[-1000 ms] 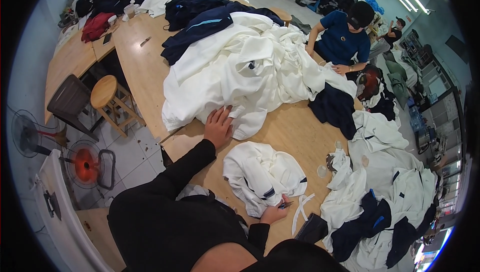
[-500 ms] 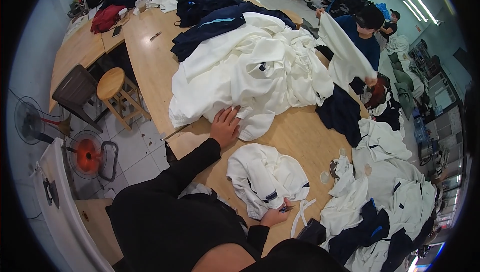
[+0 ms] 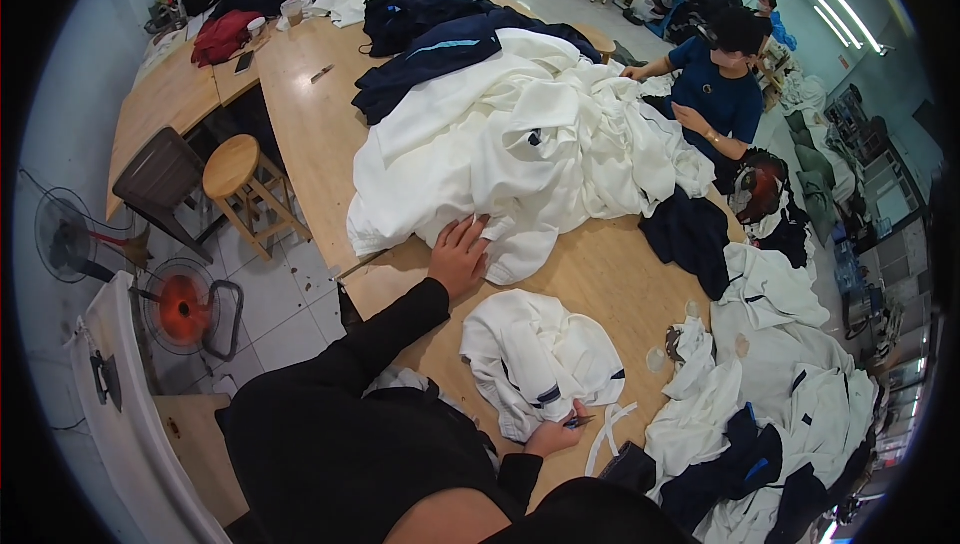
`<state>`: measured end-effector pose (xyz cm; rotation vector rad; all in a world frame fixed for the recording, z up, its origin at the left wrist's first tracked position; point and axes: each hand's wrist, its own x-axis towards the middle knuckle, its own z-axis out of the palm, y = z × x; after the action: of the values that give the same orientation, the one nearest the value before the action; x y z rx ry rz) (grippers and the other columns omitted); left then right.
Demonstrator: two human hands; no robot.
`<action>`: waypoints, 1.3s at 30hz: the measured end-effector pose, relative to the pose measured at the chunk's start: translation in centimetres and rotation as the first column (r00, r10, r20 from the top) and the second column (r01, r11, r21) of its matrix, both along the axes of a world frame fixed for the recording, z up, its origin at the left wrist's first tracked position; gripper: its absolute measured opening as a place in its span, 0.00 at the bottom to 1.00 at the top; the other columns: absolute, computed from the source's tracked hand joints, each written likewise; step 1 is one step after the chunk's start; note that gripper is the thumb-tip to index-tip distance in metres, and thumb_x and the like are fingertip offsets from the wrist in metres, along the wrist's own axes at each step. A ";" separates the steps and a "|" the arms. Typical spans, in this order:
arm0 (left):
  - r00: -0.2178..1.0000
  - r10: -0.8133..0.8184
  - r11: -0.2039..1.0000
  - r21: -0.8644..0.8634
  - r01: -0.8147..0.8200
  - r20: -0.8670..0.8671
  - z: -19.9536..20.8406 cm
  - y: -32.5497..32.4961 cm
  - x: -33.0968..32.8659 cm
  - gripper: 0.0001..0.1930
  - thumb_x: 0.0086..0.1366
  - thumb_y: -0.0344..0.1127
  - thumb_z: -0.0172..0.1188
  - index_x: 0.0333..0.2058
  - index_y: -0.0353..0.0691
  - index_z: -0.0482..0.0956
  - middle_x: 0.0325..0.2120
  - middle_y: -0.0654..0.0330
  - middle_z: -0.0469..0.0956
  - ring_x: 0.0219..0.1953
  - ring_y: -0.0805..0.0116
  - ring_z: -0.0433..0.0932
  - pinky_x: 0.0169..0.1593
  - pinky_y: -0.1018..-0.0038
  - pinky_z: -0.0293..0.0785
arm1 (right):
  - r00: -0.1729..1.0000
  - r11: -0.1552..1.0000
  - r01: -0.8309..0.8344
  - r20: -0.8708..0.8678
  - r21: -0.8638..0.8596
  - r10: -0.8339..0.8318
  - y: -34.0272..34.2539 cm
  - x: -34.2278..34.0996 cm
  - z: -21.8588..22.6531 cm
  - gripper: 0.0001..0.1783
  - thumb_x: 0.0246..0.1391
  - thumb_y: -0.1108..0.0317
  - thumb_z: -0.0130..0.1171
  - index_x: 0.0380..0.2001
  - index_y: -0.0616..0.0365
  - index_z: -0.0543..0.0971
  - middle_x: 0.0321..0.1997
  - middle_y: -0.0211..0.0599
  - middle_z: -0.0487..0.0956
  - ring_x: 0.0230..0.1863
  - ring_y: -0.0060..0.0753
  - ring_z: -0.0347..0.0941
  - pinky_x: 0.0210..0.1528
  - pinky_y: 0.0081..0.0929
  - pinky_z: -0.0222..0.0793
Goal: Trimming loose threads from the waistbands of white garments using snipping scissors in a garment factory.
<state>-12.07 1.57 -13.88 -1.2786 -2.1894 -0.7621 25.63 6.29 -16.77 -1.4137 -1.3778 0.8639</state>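
My left hand (image 3: pixel 461 254) lies on the near edge of a large heap of white garments (image 3: pixel 500 159), its fingers stretched over the cloth. Low in the view, my right hand (image 3: pixel 553 435) is closed around small thread snips (image 3: pixel 578 422), whose blades point right. Just beyond that hand a bunched white garment (image 3: pixel 535 349) with navy trim rests on the wooden table (image 3: pixel 590 264). A narrow white strip (image 3: pixel 608 434) lies right of the snips.
Navy garments (image 3: pixel 430 54) lie behind the white heap. More white and navy clothes (image 3: pixel 790 384) spread along the right side. A co-worker (image 3: pixel 720 89) stands across the table at the heap's far right. On the left are a wooden stool (image 3: pixel 235 169) and a fan (image 3: pixel 182 306).
The co-worker has lowered a raised white garment onto the heap's right end. The whole view has shifted slightly; my hands stay in about the same places on the cloth and snips.
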 end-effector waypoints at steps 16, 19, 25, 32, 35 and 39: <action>1.000 -0.003 1.000 -0.005 0.003 0.022 0.2 0.1 0.5 0.22 0.63 0.37 0.64 0.57 0.42 0.79 0.72 0.56 0.69 0.71 0.52 0.68 0.73 0.49 0.62 | 1.000 1.000 0.007 0.021 0.019 -0.008 0.2 0.3 0.0 0.12 0.69 0.78 0.51 0.49 0.72 0.80 0.49 0.50 0.83 0.53 0.47 0.79 0.61 0.40 0.71; 1.000 -0.001 1.000 -0.017 0.001 0.010 0.2 0.0 0.4 0.22 0.63 0.37 0.64 0.56 0.42 0.79 0.72 0.56 0.69 0.71 0.52 0.68 0.73 0.49 0.62 | 1.000 1.000 -0.003 0.004 0.021 0.003 0.1 0.2 0.2 0.12 0.70 0.78 0.51 0.49 0.72 0.80 0.50 0.50 0.83 0.53 0.47 0.78 0.62 0.41 0.71; 1.000 0.005 1.000 -0.008 -0.005 0.017 0.0 -0.5 0.0 0.23 0.62 0.36 0.63 0.57 0.42 0.80 0.72 0.56 0.69 0.72 0.53 0.67 0.74 0.50 0.61 | 1.000 1.000 0.005 -0.004 -0.001 -0.005 -0.3 -0.5 0.9 0.12 0.69 0.78 0.51 0.49 0.73 0.80 0.50 0.50 0.83 0.54 0.48 0.78 0.62 0.41 0.70; 1.000 -0.015 1.000 -0.001 0.015 0.012 -0.3 0.6 0.0 0.22 0.62 0.36 0.64 0.55 0.41 0.80 0.71 0.55 0.71 0.70 0.50 0.69 0.73 0.49 0.62 | 0.999 0.999 0.030 -0.039 -0.016 -0.031 0.1 0.2 0.2 0.11 0.69 0.79 0.51 0.48 0.72 0.81 0.50 0.49 0.83 0.53 0.46 0.79 0.62 0.39 0.71; 1.000 -0.019 1.000 -0.008 0.020 0.012 -0.4 0.8 0.1 0.22 0.61 0.36 0.64 0.54 0.40 0.80 0.71 0.54 0.71 0.70 0.48 0.69 0.73 0.48 0.62 | 0.994 0.996 0.084 -0.072 0.004 -0.084 0.4 0.5 -0.7 0.11 0.68 0.80 0.53 0.48 0.70 0.82 0.49 0.49 0.84 0.52 0.45 0.80 0.60 0.38 0.72; 1.000 -0.013 0.999 -0.037 0.013 0.016 -0.2 0.8 0.5 0.21 0.61 0.36 0.64 0.53 0.39 0.80 0.71 0.51 0.70 0.70 0.46 0.68 0.73 0.46 0.60 | 0.996 0.997 0.073 -0.047 0.017 -0.072 0.6 0.6 -0.7 0.11 0.66 0.82 0.53 0.47 0.68 0.82 0.47 0.48 0.85 0.51 0.44 0.81 0.57 0.37 0.73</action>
<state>-11.60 2.38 -14.07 -1.3105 -2.2191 -0.7422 26.19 6.85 -17.51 -1.4120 -1.2888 0.8298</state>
